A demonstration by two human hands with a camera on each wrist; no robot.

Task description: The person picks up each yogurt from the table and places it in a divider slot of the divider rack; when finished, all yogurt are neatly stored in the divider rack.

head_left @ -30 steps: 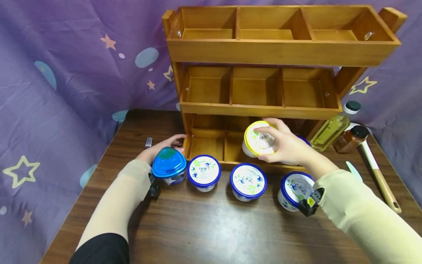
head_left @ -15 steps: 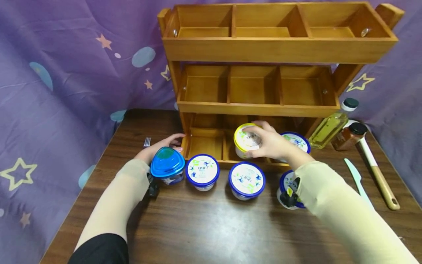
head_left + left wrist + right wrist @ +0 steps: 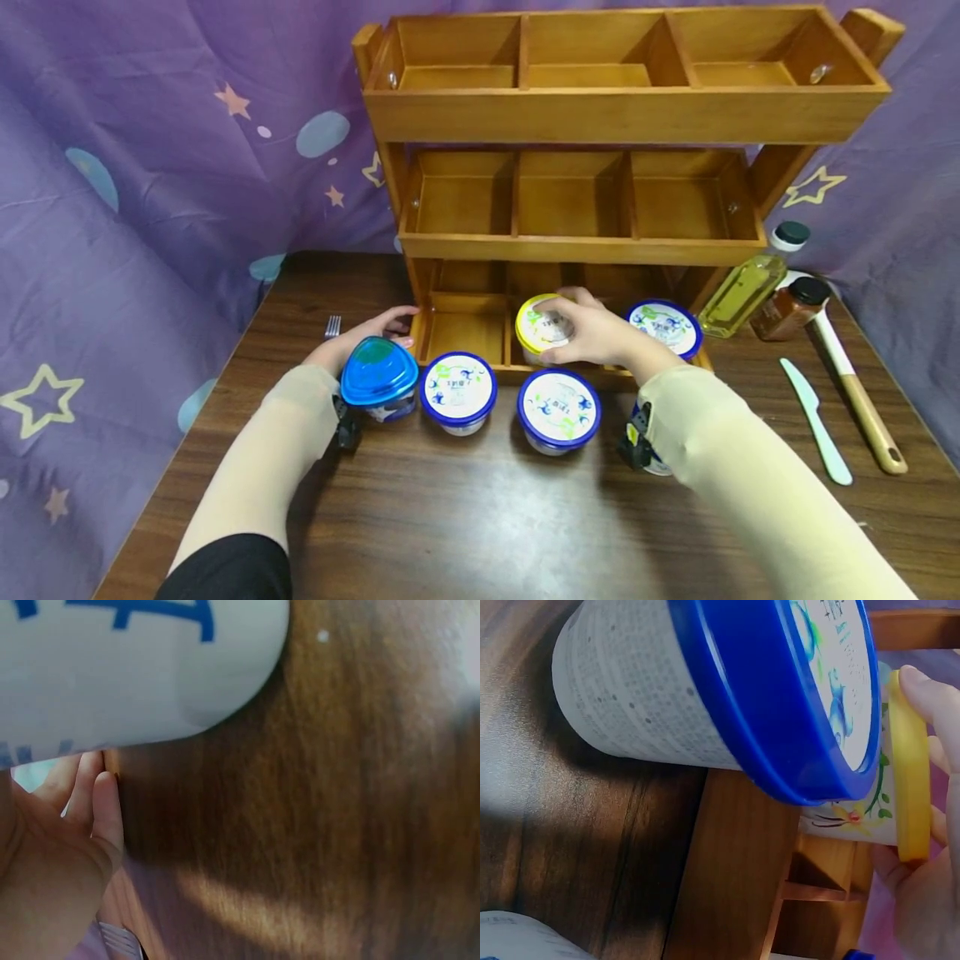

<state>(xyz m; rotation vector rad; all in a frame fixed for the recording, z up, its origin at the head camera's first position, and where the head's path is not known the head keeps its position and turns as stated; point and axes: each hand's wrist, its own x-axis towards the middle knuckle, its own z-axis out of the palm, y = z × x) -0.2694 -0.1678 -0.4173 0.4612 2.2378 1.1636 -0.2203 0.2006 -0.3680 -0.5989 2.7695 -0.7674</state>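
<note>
Purple cloth (image 3: 195, 200), printed with stars (image 3: 233, 102) and blue ovals (image 3: 322, 134), hangs in folds behind the desk (image 3: 420, 533) and along its left. Dark grained wood, the desk catches a pale glare (image 3: 525, 517).

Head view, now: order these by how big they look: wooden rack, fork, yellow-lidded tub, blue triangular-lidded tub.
1. Wooden rack
2. Blue triangular-lidded tub
3. Yellow-lidded tub, partly covered by the right hand
4. Fork, partly hidden
The tubs' true order is unsure: the blue one sits nearer the camera.
</note>
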